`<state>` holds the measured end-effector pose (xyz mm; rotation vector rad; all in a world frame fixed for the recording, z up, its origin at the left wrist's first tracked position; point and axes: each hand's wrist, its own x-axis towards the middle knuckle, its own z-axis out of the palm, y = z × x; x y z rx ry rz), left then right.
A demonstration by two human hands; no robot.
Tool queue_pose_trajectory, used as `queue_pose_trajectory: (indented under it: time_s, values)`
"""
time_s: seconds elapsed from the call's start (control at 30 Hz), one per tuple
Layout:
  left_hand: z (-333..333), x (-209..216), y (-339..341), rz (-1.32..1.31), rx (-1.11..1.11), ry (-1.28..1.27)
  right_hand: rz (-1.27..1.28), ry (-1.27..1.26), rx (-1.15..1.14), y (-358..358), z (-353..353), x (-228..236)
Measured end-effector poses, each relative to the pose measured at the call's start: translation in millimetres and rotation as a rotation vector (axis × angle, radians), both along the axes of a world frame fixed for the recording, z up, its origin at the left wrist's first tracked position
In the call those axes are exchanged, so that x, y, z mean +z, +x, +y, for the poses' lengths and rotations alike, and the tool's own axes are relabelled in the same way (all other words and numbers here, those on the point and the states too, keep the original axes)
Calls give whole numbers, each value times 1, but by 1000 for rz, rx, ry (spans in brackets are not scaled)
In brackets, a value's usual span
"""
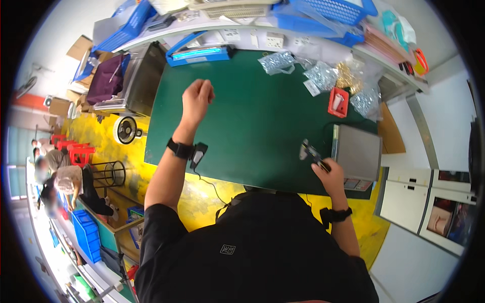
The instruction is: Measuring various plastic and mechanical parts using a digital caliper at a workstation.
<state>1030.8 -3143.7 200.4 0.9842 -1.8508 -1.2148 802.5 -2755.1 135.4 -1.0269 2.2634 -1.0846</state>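
Observation:
My left hand [197, 101] is raised over the left part of the green tabletop [242, 111], its fingers closed together. Whatever they pinch, if anything, is too small or hidden to make out. Down at the right, near the front edge, my right hand [331, 177] is wrapped round a caliper [314, 155] with a dark body and metal jaws. The jaws point up and left, away from my palm. Right beside this hand stands a grey box-shaped device [357, 151], apparently with a panel along its front.
Plastic bags of silvery parts [277, 63], a bag of gold-coloured parts [348, 76] and a red bin [338, 102] lie at the far right. A blue lamp [199, 55] glows at the back, below a shelf with blue baskets [333, 10]. A fan [125, 130] stands left; people work beyond.

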Motion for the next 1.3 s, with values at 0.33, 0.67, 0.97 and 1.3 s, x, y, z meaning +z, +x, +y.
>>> queue_pose_trajectory:
  time_s: [0.33,0.67,0.97,1.3]
  values:
    - [-152,51,-38,-64,364,-657,13,81,-253,-17,65,-25]
    - [-226,64,-118,-460,553,-501,-42,115,-434,0,96,-26]
    - [-255,57,-123,-512,584,-529,1,163,-545,26,93,2]
    - [-62,41,-48,552,78,-389,-57,0,-442,14,72,7]
